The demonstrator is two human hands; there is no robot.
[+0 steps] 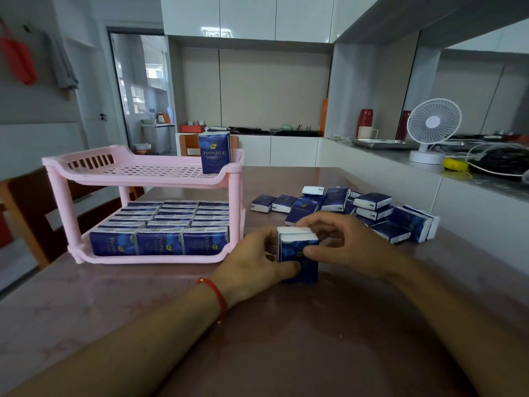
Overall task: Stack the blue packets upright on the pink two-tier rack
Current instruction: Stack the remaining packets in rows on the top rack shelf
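One head-worn wide-angle view looks forward and down across the table (114, 296) — close above it. The pink two-tier rack (143, 179) sits left of centre; kitchen counters lie well beyond the rack.

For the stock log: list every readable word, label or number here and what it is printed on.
"TWINKLE": upright packet on the top tier of the pink rack.
"TWINKLE": one packet in the loose pile on the table.
Sideways lettering on the bottom-tier packets: too blurred to read.
Packets held by the left hand and right hand: no legible print.
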